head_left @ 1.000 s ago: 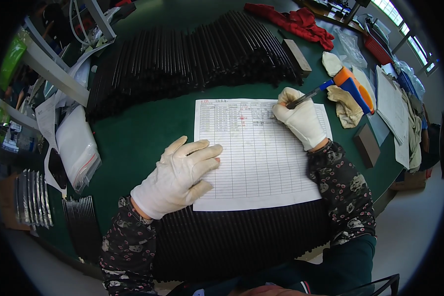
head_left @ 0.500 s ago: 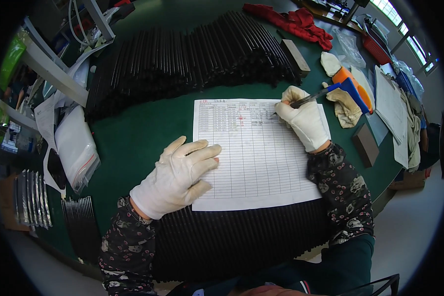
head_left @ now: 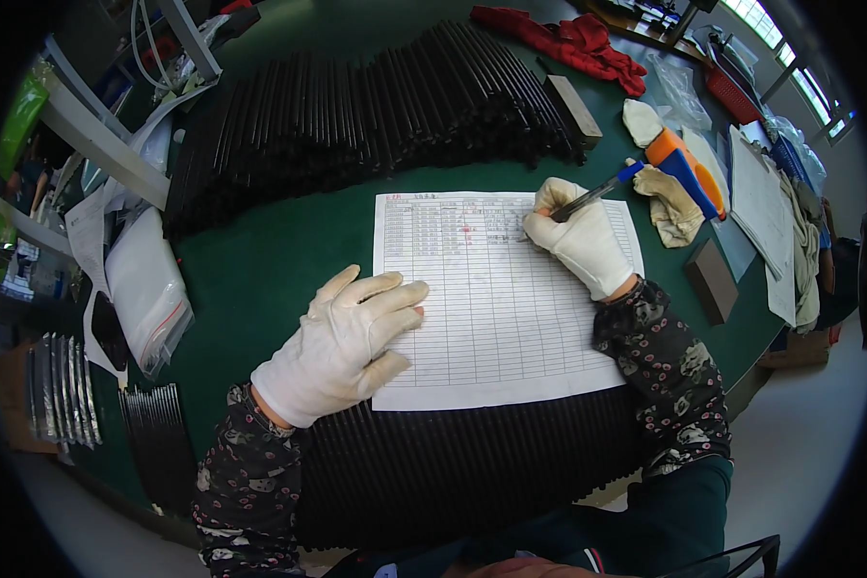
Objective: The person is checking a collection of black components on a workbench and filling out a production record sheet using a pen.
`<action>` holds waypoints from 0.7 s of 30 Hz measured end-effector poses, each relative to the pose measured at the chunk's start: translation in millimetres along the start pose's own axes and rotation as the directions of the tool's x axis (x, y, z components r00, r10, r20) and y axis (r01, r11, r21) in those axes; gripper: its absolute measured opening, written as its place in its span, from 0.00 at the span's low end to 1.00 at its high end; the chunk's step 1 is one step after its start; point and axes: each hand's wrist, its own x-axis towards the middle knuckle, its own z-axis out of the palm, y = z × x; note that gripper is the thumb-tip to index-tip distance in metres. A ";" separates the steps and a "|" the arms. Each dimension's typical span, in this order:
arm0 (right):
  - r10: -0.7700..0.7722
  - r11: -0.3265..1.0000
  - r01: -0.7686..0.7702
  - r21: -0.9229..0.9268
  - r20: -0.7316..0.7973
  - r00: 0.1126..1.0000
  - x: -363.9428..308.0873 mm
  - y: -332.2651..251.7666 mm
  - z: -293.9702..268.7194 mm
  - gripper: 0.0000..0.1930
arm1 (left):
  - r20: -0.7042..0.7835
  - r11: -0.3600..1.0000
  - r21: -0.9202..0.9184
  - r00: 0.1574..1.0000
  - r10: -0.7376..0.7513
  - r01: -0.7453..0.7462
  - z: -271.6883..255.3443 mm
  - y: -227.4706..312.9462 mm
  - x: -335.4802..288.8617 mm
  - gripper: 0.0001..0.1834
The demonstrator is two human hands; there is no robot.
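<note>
A printed sheet with a ruled table [head_left: 501, 328] lies flat in front of me, its top rows filled with writing. My right hand [head_left: 578, 239], in a white glove, grips a pen [head_left: 592, 197] with a blue end, its tip down at the written rows in the sheet's upper right. Gloved in white too, my left hand [head_left: 345, 347] rests with fingers spread over the sheet's left edge and the green table beside it. The sheet's lower edge overlaps a row of black rods [head_left: 472, 472] close to my body.
Stacked black rods [head_left: 356, 116] span the far side of the green table [head_left: 250, 289]. To the right are a dark block [head_left: 712, 281], an orange and blue tool [head_left: 686, 173] and a spare glove [head_left: 670, 207]. Clear plastic bags [head_left: 144, 279] lie left; a red cloth [head_left: 588, 43] lies far back.
My right hand has shifted slightly left and down with the pen, from the upper rows to a slightly lower place on the sheet. My left hand stays put.
</note>
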 end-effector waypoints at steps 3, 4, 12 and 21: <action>-0.005 1.000 0.005 0.002 0.002 1.000 0.2 0.8 0.3 0.08 | 0.016 1.000 0.006 1.000 -0.008 0.008 -0.4 -0.8 -0.1 0.19; -0.017 1.000 0.017 -0.002 0.000 1.000 0.3 1.2 1.0 0.08 | 0.028 1.000 -0.011 1.000 -0.006 0.006 0.1 -1.4 -0.9 0.21; -0.008 1.000 0.008 0.004 0.010 1.000 1.1 3.7 0.4 0.08 | 0.009 1.000 0.013 1.000 0.007 -0.008 0.6 -1.0 -1.0 0.19; 0.014 1.000 -0.014 0.002 0.010 1.000 0.5 1.2 -0.1 0.08 | 0.008 1.000 0.021 1.000 0.011 -0.011 1.3 -1.8 -2.2 0.21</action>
